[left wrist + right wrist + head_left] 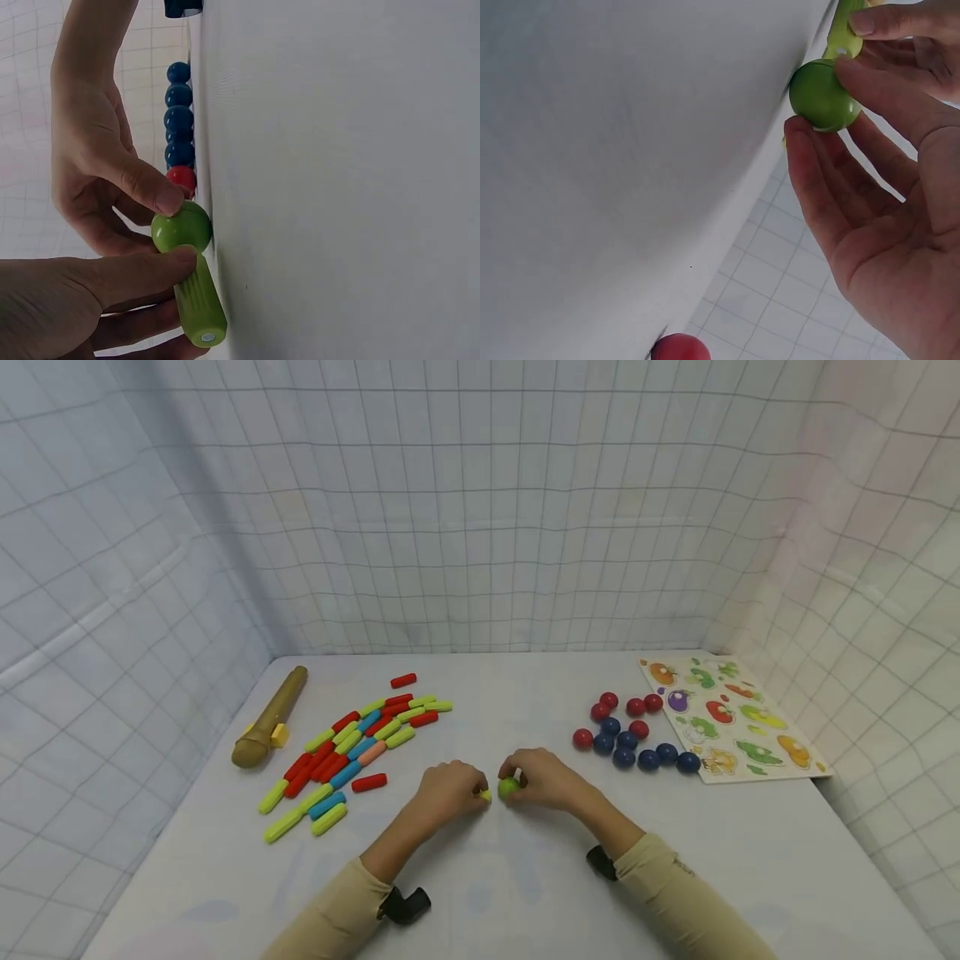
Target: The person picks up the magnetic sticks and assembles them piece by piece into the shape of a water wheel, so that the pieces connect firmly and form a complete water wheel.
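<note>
Near the middle of the table, my left hand (448, 792) pinches a lime-green magnetic rod (201, 307) between thumb and fingers. The rod is short and ridged, with a small metal dot in its end. Opposite it, my right hand (549, 779) holds a glossy green ball (823, 97) between its thumb and fingertips. In the left wrist view the rod's upper end sits right at the ball, partly covered by my left thumb. From the head view, most of the rod is hidden behind the left fingers.
Several red, blue, lime and orange rods (345, 774) lie spread at left. A brown club-shaped object (272, 718) with yellow parts lies beyond them. Several red balls (582, 739) and blue balls (624, 757) are at right, beside a vegetable picture board (780, 768). Grid-patterned curtains (480, 527) surround the table.
</note>
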Motion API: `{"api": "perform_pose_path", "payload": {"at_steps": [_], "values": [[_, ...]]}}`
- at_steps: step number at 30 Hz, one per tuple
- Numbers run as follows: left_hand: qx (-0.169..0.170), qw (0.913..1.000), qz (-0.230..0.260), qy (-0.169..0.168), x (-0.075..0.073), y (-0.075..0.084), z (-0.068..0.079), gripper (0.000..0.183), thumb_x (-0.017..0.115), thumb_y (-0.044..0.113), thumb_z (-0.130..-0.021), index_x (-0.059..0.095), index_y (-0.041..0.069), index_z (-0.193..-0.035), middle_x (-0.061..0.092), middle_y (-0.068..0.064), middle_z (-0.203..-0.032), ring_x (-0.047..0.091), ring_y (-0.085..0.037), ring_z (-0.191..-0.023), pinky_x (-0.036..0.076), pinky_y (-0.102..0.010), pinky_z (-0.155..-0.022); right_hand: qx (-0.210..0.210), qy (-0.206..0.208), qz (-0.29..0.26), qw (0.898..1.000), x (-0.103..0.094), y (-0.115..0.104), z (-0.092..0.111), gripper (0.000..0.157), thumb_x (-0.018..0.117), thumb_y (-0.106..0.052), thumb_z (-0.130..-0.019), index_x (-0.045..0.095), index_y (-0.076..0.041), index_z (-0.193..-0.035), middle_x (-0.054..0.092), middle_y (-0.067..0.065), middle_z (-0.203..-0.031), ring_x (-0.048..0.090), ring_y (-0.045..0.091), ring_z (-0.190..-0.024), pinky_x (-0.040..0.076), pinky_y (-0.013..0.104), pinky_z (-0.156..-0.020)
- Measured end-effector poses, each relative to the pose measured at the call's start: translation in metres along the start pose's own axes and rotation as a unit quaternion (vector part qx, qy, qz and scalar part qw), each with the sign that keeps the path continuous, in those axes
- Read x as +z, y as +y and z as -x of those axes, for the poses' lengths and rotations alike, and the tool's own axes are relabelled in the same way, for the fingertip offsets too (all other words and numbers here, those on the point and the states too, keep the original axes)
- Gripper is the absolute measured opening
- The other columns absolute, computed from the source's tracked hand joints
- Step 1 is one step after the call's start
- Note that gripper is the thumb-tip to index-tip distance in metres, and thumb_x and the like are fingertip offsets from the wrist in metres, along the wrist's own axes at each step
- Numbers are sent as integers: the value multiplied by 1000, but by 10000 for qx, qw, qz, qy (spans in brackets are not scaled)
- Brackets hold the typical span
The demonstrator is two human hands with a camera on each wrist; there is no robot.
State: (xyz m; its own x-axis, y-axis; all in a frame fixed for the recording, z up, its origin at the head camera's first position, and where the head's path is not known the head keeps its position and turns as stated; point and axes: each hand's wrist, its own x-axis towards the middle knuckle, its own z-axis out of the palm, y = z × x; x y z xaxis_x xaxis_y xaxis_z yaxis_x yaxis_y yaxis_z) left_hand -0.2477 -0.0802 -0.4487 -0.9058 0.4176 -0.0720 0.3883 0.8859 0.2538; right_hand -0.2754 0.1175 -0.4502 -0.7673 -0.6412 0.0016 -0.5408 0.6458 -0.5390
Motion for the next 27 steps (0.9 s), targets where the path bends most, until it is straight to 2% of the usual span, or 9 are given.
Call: {"api": "perform_pose_path", "payload": {"at_steps": [5,12,14,16,18,22,24,27], "values": [[68,9996,-159,205,2,5,0,18,78,29,-82,77,16,-94,73,6,-86,65,-14,-75,52,-35,-61,-129,-66,-58,9999,3,-5,-1,31,79,-13,-79,69,-6,-107,69,2,-100,61,9,-80,50,21,-71],[54,9999,7,131,3,5,-1,23,77,32,-83,76,15,-98,73,4,-88,64,-13,-75,54,-35,-63,-44,6,95,9999,4,-10,0,29,80,-17,-79,69,-8,-105,65,0,-95,58,9,-78,48,20,-69],[-74,9998,156,73,3,-2,3,29,78,35,-81,76,15,-102,73,3,-90,64,-14,-79,54,-36,-66,-73,54,155,9998,5,-12,0,28,80,-19,-80,70,-9,-104,64,-1,-93,57,10,-77,48,20,-69],[-260,9991,323,71,0,-13,9,30,77,35,-82,74,15,-104,73,2,-92,64,-15,-83,54,-36,-70,-67,104,184,9998,5,-13,2,26,79,-19,-80,70,-11,-103,62,-1,-91,56,11,-77,48,21,-68],[-498,9979,350,233,-5,-30,19,26,77,32,-83,73,16,-104,71,1,-92,63,-16,-85,53,-35,-71,1,127,178,9998,4,-13,5,23,79,-18,-81,71,-12,-102,61,-1,-89,56,11,-77,48,22,-68],[-993,9921,-127,753,-18,-74,42,17,74,17,-86,71,14,-102,68,-4,-95,62,-19,-83,52,-33,-62,138,123,12,9998,3,-8,10,23,78,-16,-81,73,-15,-103,61,-2,-89,57,10,-80,49,23,-71],[-1197,9889,-385,790,-23,-94,51,20,74,15,-85,71,11,-104,67,-6,-97,62,-22,-83,52,-35,-59,163,119,-115,9997,2,-4,12,27,78,-15,-81,72,-14,-107,63,-1,-92,60,10,-82,51,24,-73],[-1344,9876,-556,592,-29,-113,58,23,75,18,-84,71,10,-105,69,-8,-98,62,-23,-83,51,-36,-58,328,71,-444,9985,0,0,11,34,78,-13,-80,68,-11,-113,66,2,-99,63,13,-87,55,27,-77]]}}
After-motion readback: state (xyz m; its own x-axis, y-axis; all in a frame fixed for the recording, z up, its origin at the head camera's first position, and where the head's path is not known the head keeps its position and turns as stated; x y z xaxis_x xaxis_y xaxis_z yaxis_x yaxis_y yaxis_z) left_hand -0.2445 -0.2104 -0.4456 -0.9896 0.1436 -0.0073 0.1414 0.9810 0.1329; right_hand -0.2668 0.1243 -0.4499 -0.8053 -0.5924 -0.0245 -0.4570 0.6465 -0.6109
